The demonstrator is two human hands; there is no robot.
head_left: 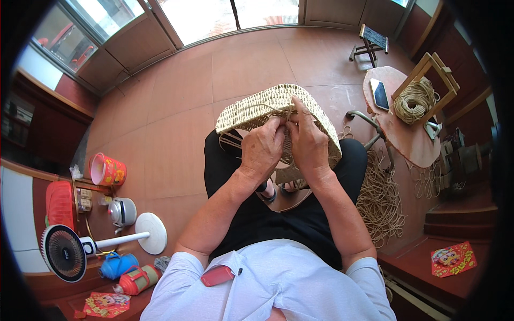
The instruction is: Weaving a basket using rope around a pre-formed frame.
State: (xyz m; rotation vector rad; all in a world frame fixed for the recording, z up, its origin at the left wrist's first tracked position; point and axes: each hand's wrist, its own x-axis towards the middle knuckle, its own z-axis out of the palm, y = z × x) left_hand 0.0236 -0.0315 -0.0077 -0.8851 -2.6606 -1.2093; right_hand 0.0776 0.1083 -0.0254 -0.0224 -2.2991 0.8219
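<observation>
A pale woven straw basket (262,107) rests on my lap, its rounded side turned up and away from me. My left hand (261,148) grips its near rim, fingers curled over the weave. My right hand (309,140) lies against the rim beside it, thumb and fingers pinching a thin straw cord (289,113) that runs up over the basket. Both hands touch each other at the knuckles. The basket's inside is hidden behind my hands.
A loose heap of straw cord (379,200) lies on the tiled floor to my right. A small round table (409,136) holds a phone (379,93) and a wound cord bundle (413,100). A standing fan (64,252), kettle (122,212) and red bucket (107,170) stand at left.
</observation>
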